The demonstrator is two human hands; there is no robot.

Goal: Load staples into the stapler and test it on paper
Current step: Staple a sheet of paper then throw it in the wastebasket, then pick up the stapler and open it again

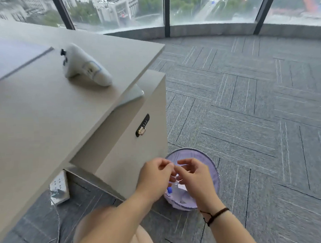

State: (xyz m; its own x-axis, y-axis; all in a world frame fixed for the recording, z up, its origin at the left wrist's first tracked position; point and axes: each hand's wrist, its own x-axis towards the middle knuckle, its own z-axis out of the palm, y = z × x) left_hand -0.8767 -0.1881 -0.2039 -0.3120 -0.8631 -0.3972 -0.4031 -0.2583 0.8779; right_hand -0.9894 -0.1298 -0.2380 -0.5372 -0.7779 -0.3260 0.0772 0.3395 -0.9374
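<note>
While both forearms reach forward and down from the lower edge of the view, the two hands meet above a lavender mesh wastebasket (pixel 213 167) that stands on the grey carpet (pixel 258 106). Left hand (pixel 155 178): back of hand up, fingers curled inward, thumb and forefinger tips drawn close together as in a pinch. Right hand (pixel 194 177): fingers likewise curled, tips nearly touching those of the left; a dark cord bracelet (pixel 216 214) sits on its wrist. Something small and pale shows between the fingertips, but blur hides what it is; cannot tell whether either hand truly holds it.

Wastebasket contents: crumpled white paper scraps (pixel 180 190) and a small blue item (pixel 169 190), partly hidden under the hands.

White stapler-like object (pixel 86 66) lies on its side on the grey desk (pixel 33 119), near the desk's right edge, well apart from both hands; blurred, so detail is uncertain. A pale sheet or pad (pixel 7 61) lies further left on the desk. Under the desk, a cabinet with a combination lock (pixel 142 125); a white power strip (pixel 59 187) leans at its foot.
</note>
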